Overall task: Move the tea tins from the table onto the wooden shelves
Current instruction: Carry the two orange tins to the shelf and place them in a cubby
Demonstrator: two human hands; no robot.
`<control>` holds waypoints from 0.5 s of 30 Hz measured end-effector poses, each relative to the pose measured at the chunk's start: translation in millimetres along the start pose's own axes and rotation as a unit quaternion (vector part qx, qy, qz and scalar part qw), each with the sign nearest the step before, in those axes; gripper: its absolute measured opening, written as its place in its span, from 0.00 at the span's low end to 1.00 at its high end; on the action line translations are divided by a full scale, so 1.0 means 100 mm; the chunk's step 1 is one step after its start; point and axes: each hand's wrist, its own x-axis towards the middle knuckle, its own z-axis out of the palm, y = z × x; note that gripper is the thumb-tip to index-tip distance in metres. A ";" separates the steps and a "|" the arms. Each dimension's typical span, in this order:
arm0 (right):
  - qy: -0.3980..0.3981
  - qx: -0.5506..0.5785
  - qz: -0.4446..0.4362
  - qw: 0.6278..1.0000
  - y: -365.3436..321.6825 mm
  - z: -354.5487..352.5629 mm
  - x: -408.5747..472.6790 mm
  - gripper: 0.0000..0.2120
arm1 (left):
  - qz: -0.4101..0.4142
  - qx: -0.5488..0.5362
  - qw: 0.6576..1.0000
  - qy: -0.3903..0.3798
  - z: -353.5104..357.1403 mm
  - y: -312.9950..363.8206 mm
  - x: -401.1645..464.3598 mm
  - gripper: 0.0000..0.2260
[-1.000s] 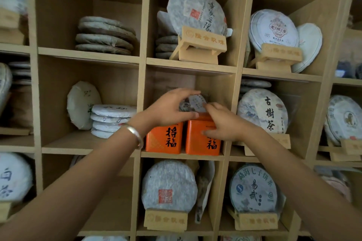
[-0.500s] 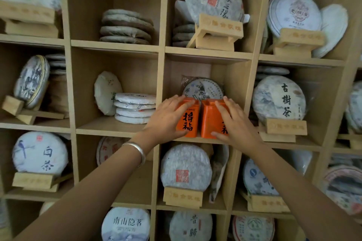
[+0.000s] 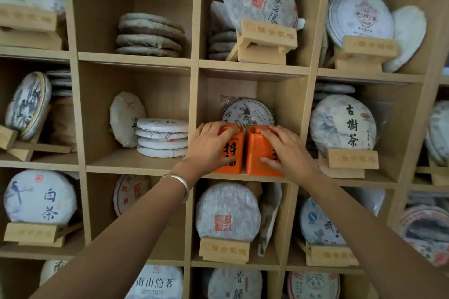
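- The wooden shelves (image 3: 194, 85) fill the view as a grid of open cubbies, most holding paper-wrapped tea cakes on small wooden stands; the table is out of sight.
- In the middle cubby a round wrapped tea cake (image 3: 247, 111) leans at the back, leaving only a shallow strip of board in front, so the tins have little room to go deeper.
- The left tea tin (image 3: 232, 153) and the right tea tin (image 3: 255, 150), both orange and square-sided, stand upright at the front edge of that cubby, side by side and touching or nearly so.
- They look like thin rigid metal: probably light, stiff enough not to give under the fingers, but smooth-painted and so likely slippery; a hard knock could dent them.
- The flat sides seem the safest place to take hold, with fingers over the top edge for steering.
- The left hand (image 3: 209, 148) lies over its tin's front and top, fingers nearly straight and spread, pressing rather than clasping.
- The right hand (image 3: 286, 150) rests likewise on the other tin, fingers extended over its top, thumb (image 3: 269, 161) low on the front face.
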 end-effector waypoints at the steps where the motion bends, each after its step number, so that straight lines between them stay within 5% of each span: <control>1: 0.006 0.005 0.000 1.000 0.00 0.01 0.00 0.35 | 0.000 -0.001 1.000 0.007 0.01 0.00 0.00 0.34; 15: 0.022 0.022 0.000 1.000 0.02 0.11 0.09 0.33 | -0.019 0.004 1.000 0.006 0.09 0.02 0.07 0.33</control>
